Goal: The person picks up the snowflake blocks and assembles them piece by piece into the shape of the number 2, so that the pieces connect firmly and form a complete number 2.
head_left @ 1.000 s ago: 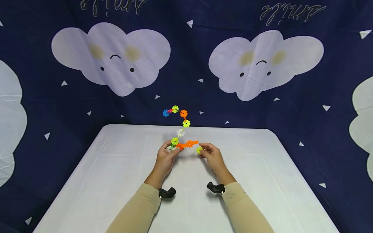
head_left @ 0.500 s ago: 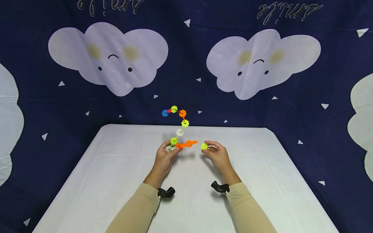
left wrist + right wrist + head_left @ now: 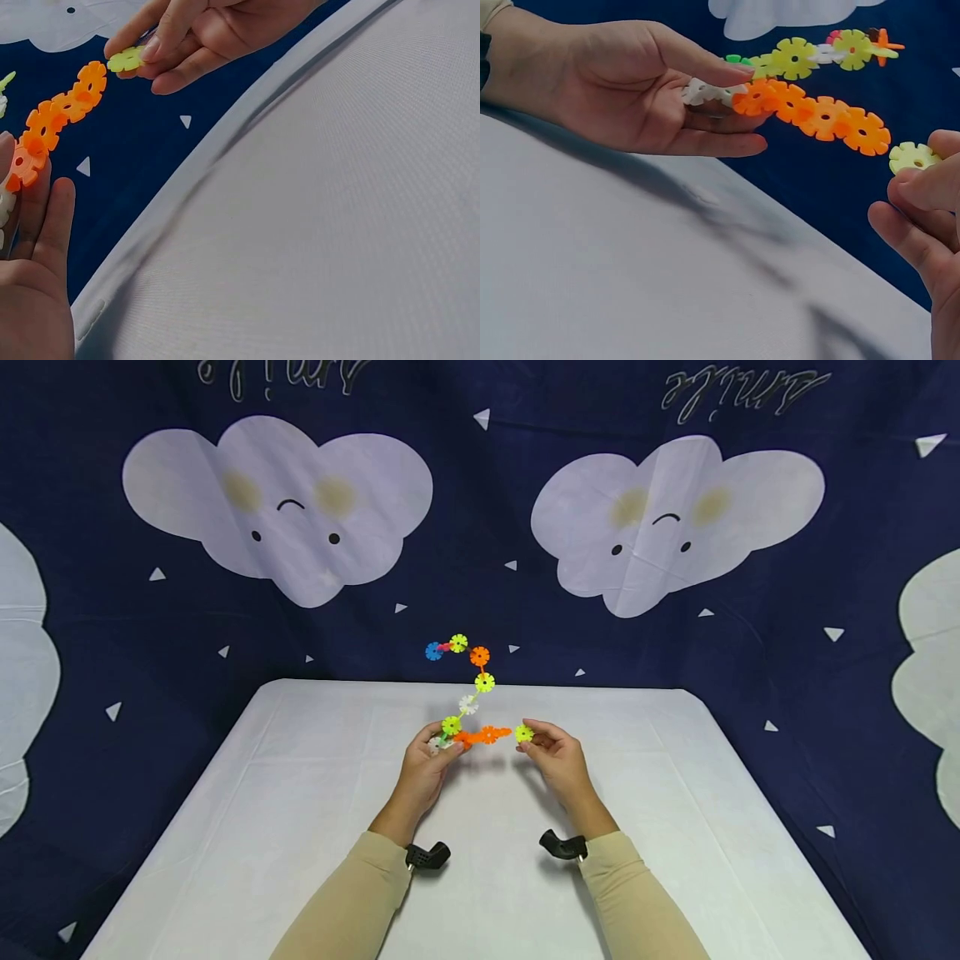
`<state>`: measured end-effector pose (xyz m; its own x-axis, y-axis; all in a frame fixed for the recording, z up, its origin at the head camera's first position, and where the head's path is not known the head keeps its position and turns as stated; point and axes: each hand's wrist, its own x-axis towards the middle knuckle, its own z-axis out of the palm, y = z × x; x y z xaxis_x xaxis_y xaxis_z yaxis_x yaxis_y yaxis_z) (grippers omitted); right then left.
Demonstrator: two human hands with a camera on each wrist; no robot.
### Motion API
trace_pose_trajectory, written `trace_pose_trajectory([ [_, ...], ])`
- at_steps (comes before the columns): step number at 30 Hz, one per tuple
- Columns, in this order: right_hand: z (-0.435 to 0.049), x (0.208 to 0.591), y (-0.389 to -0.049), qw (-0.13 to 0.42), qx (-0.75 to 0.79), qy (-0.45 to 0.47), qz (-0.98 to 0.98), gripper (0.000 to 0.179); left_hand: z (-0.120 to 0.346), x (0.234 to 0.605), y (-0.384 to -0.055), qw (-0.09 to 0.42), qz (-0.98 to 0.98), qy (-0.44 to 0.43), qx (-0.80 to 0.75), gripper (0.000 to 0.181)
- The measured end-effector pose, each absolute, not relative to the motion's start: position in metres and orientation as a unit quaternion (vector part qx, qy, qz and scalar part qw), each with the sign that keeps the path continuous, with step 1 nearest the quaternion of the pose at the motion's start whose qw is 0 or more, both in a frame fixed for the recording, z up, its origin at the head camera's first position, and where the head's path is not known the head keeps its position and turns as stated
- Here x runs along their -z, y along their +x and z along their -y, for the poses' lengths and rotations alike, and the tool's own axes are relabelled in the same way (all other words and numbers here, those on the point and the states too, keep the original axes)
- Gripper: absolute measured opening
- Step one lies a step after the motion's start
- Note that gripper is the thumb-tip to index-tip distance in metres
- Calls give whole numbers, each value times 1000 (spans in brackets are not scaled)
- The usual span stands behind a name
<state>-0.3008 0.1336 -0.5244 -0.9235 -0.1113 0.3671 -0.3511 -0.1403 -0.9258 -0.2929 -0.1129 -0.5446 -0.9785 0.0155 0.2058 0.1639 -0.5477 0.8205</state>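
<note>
My left hand (image 3: 424, 768) pinches a chain of interlocked plastic snowflake discs near its white and orange pieces. An orange run of discs (image 3: 825, 118) reaches out toward my right hand (image 3: 558, 764). The other branch climbs in a curve through yellow-green, white and orange discs to a blue disc (image 3: 433, 651) at its far end. Between thumb and fingers of my right hand is a single yellow-green snowflake disc (image 3: 524, 733). Its notched edge faces the last orange disc (image 3: 865, 132), with a small gap showing in the right wrist view. The left fingers hide part of the white discs (image 3: 705, 91).
Below the hands spreads a table with a white cloth (image 3: 480, 877). Behind it hangs a dark blue curtain (image 3: 480, 527) printed with clouds and small triangles. A black wrist camera mount (image 3: 429, 857) sits at the left cuff, another mount (image 3: 562, 845) at the right.
My right hand has moved right and slightly up with the yellow-green disc, then a little back left toward the orange end. The chain in my left hand has tilted slightly right.
</note>
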Motion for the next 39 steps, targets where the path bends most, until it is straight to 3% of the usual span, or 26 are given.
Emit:
trace_pose_trajectory([
  [17, -134, 530, -303, 113, -692, 255, 666, 30, 113, 543, -291, 24, 495, -111, 861, 45],
  [39, -127, 520, -290, 91, -674, 195, 707, 32, 112, 543, -290, 59, 547, -86, 831, 46],
])
